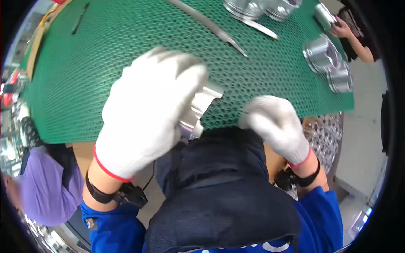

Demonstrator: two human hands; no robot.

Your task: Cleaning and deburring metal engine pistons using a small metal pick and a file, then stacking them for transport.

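Observation:
My left hand (152, 99), in a white knit glove with a red cuff, is wrapped round a silver metal piston (201, 103). Only the piston's right side shows; glove and fingers hide the rest. To its right, and apart from it, my right hand (276, 122) wears the same kind of glove. Its fingers are curled together over the near edge of the green mat (236, 76). Whatever they may hold is hidden and smeared by motion. Beyond both hands lies a long grey metal file (202, 19), its thin tang pointing to the near right.
Several pistons stand on the mat, some far back (247, 8), others by the right edge (322, 55). A white flat tool (261, 29) lies beside the far ones. A dark thin rod (80, 19) is far left. Another person's hand (341, 29) holds a piston; a purple-clad person (46, 181) sits left.

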